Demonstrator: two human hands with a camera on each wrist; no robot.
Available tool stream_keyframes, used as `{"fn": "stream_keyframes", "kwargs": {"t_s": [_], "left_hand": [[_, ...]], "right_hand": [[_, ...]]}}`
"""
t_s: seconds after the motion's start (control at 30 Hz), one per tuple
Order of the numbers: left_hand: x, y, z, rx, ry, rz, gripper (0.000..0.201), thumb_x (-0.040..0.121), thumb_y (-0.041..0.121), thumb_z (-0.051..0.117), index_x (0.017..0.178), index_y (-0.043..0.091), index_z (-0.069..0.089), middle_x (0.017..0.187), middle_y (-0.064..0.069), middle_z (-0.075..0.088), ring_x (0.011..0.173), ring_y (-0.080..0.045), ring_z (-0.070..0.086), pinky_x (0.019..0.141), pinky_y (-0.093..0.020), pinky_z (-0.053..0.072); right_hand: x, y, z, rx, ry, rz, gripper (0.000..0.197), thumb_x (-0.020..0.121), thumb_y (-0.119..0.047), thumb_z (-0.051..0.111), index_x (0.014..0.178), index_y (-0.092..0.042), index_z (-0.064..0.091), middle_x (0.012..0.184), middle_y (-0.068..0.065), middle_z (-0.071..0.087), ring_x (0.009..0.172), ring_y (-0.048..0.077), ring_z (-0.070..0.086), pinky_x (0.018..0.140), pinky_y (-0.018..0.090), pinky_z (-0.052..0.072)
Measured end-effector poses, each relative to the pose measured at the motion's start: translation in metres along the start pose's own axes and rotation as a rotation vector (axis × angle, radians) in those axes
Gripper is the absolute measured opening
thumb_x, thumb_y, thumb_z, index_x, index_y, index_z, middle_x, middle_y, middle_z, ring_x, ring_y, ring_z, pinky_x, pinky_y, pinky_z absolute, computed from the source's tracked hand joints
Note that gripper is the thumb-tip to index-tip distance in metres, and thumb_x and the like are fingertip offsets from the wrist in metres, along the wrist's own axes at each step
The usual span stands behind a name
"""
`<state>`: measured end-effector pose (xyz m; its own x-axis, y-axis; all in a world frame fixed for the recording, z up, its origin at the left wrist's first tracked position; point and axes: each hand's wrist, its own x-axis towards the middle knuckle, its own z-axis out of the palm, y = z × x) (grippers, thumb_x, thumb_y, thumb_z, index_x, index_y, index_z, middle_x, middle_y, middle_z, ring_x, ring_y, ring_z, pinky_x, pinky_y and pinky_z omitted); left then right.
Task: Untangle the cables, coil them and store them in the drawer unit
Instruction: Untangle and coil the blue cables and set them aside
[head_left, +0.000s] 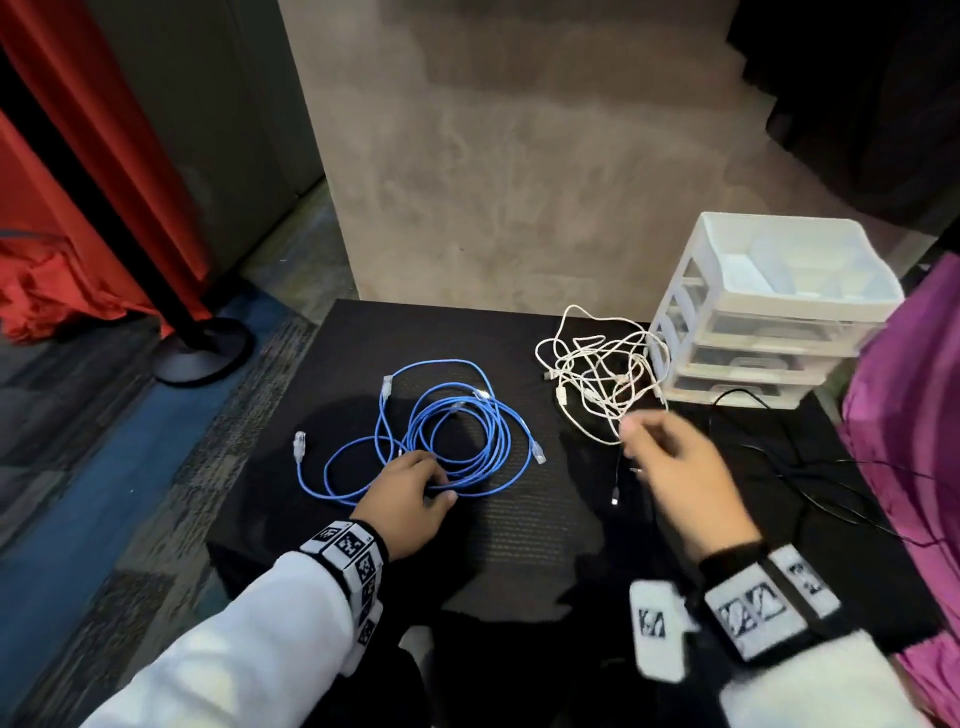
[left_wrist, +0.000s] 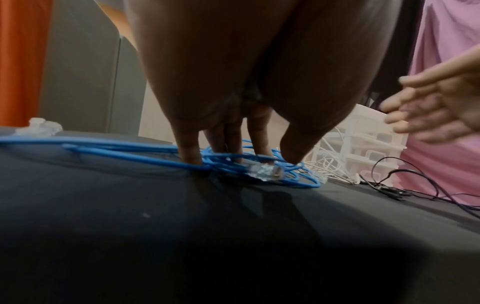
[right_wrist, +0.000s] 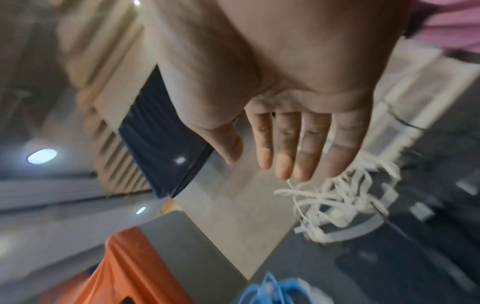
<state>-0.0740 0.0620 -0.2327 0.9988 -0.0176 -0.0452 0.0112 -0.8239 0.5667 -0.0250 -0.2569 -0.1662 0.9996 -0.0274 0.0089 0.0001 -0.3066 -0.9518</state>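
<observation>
A blue network cable with clear plugs lies in loose loops on the black table. My left hand is on the near edge of that coil. In the left wrist view its fingertips and thumb close round several blue strands. A tangled white cable lies to the right, against the white drawer unit. My right hand, blurred, hovers just in front of the white tangle. Its fingers are straight and hold nothing. A thin black cable sprawls at the right.
The drawer unit has three shut clear drawers and an open top tray. Pink fabric hangs along the table's right edge. A black stand base and red cloth are on the floor to the left. A concrete wall rises behind the table.
</observation>
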Motion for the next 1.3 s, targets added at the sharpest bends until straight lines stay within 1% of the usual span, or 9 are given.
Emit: {"fn": "stream_keyframes", "kwargs": {"t_s": [0.17,0.3,0.5,0.67,0.77,0.93,1.03,1.17,1.3], "left_hand": [[-0.013,0.029,0.008,-0.078,0.243,0.048,0.018,0.088,0.050,0.056,0.088,0.033,0.061,0.108,0.013,0.063,0.113,-0.016,0.060,0.099,-0.049,0.048],[-0.039,0.060,0.013,-0.023,0.189,0.052,0.012,0.092,0.049,0.056,0.096,0.038,0.060,0.103,0.022,0.065,0.113,-0.004,0.058,0.112,-0.061,0.030],[-0.071,0.075,0.023,-0.078,0.138,0.056,0.016,0.097,0.043,0.058,0.113,0.045,0.061,0.104,0.028,0.070,0.106,0.003,0.061,0.122,-0.057,0.012],[-0.073,0.045,0.019,-0.179,0.409,0.127,0.017,0.091,0.034,0.067,0.107,0.030,0.070,0.109,0.009,0.059,0.105,-0.013,0.060,0.105,-0.043,0.046],[-0.060,0.016,0.008,-0.059,0.520,-0.139,0.034,0.088,0.026,0.072,0.121,0.023,0.067,0.123,-0.004,0.058,0.113,-0.028,0.058,0.102,-0.045,0.048],[-0.039,-0.016,-0.014,0.140,0.218,-0.512,0.022,0.090,0.040,0.069,0.111,0.032,0.067,0.125,-0.002,0.060,0.122,-0.030,0.053,0.100,-0.047,0.044],[-0.033,-0.023,-0.023,0.055,0.311,-0.484,0.008,0.090,0.040,0.067,0.086,0.034,0.066,0.098,0.009,0.065,0.105,-0.025,0.061,0.094,-0.045,0.048],[-0.040,0.001,-0.042,-0.301,0.615,-0.352,0.010,0.097,0.026,0.062,0.088,0.025,0.062,0.079,0.010,0.065,0.077,-0.012,0.063,0.081,-0.035,0.051],[-0.063,0.063,-0.075,-0.569,0.593,-0.025,0.012,0.100,0.019,0.061,0.088,0.020,0.063,0.076,0.004,0.061,0.070,-0.007,0.054,0.072,-0.029,0.046]], "right_hand": [[-0.070,0.047,0.074,0.042,-0.120,0.084,0.019,0.097,-0.012,0.069,0.108,-0.027,0.071,0.086,-0.006,0.071,0.081,0.015,0.064,0.079,0.017,0.049],[-0.087,0.038,0.105,0.172,-0.265,0.049,0.049,0.104,-0.016,0.059,0.149,-0.034,0.048,0.104,-0.002,0.072,0.093,0.017,0.069,0.090,0.030,0.054],[-0.081,0.006,0.095,0.538,-0.164,0.237,0.020,0.104,-0.003,0.056,0.109,-0.014,0.073,0.101,0.008,0.079,0.090,0.016,0.071,0.070,0.023,0.056],[-0.079,0.011,0.061,0.553,-0.055,0.212,0.019,0.104,-0.001,0.055,0.103,-0.011,0.071,0.097,0.009,0.077,0.079,0.018,0.073,0.067,0.023,0.057],[-0.081,0.021,0.050,0.478,-0.031,0.185,0.022,0.105,-0.002,0.054,0.101,-0.014,0.072,0.100,0.010,0.078,0.076,0.017,0.071,0.068,0.026,0.056],[-0.081,0.038,0.047,0.317,-0.053,0.201,0.025,0.103,-0.005,0.060,0.114,-0.025,0.071,0.119,0.003,0.075,0.092,0.011,0.070,0.083,0.034,0.057],[-0.078,0.048,0.045,0.186,-0.126,0.217,0.047,0.098,-0.013,0.069,0.138,-0.036,0.061,0.132,-0.013,0.065,0.112,0.011,0.066,0.108,0.042,0.051],[-0.078,0.052,0.042,-0.221,-0.074,0.082,0.063,0.093,-0.023,0.076,0.151,-0.030,0.050,0.153,-0.002,0.048,0.140,0.023,0.047,0.119,0.037,0.036],[-0.079,0.022,0.049,-0.163,-0.005,-0.201,0.054,0.092,-0.024,0.075,0.143,-0.030,0.056,0.137,-0.015,0.053,0.127,0.010,0.055,0.108,0.047,0.050]]}}
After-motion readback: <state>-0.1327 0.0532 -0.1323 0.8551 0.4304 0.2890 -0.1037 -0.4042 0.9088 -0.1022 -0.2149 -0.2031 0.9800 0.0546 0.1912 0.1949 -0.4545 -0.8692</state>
